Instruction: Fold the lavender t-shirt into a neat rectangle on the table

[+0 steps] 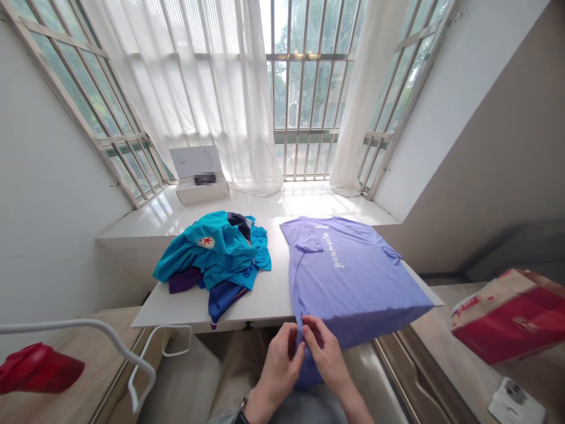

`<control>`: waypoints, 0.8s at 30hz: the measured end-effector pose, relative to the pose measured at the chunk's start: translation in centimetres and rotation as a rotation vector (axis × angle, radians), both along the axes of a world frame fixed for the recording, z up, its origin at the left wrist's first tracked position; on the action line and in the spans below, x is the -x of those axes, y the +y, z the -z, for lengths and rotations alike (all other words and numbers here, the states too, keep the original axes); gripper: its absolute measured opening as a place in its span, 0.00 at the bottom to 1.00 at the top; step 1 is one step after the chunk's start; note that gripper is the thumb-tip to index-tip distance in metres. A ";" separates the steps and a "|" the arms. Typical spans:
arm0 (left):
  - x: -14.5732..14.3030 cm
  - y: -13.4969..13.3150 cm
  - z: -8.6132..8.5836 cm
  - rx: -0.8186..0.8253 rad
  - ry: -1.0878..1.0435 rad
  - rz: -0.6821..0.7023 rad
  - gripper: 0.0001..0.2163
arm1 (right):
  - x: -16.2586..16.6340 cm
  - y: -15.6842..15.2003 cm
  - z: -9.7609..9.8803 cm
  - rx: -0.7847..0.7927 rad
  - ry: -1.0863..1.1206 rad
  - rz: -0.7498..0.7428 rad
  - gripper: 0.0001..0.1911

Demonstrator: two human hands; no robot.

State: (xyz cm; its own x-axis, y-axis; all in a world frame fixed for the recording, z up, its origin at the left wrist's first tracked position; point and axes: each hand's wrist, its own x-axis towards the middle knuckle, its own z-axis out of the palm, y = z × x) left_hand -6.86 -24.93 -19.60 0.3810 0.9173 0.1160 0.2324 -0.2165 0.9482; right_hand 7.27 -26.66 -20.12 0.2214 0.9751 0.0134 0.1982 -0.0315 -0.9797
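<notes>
A lavender T-shirt [353,277] with white lettering down its front lies spread over the right half of a white table [265,294]. Its lower part hangs over the near edge. At its left side edge, my left hand [282,359] pinches the fabric between thumb and fingers. Close beside it, my right hand [324,353] also pinches that edge, the fingertips of both hands almost meeting. To the left on the table is a crumpled heap of clothes [220,253], mostly turquoise, with dark blue and purple pieces beneath.
An open white box [203,191] stands on the windowsill [300,203] behind the table. A red and tan paper bag [507,318] and a white phone [515,403] lie at right. At left are a white curved tube frame [119,347] and a red translucent object [42,368].
</notes>
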 end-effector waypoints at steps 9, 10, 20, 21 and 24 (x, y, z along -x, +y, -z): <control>0.0 2.5 -3.3 -0.135 0.259 0.496 0.08 | -1.0 2.4 0.6 0.094 -0.076 0.090 0.24; 0.3 3.6 -4.1 -0.151 0.295 0.509 0.06 | -1.1 2.6 0.6 0.087 -0.046 0.085 0.24; -6.6 21.3 -10.1 -0.464 0.974 0.166 0.11 | -0.5 2.3 0.9 0.080 0.184 0.133 0.24; -7.7 22.7 -10.0 -0.463 1.004 0.168 0.12 | -0.5 2.3 1.1 0.074 0.190 0.130 0.24; -9.9 25.4 -8.8 -0.447 1.033 0.200 0.15 | -0.6 2.5 2.2 0.074 0.212 0.093 0.24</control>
State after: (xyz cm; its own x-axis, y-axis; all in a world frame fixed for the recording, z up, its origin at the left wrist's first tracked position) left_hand 3.01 0.50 -10.80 0.6186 0.7849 -0.0373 0.7797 -0.6073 0.1526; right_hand 7.91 -24.21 -22.27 0.3002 0.9471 -0.1137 -0.0190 -0.1132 -0.9934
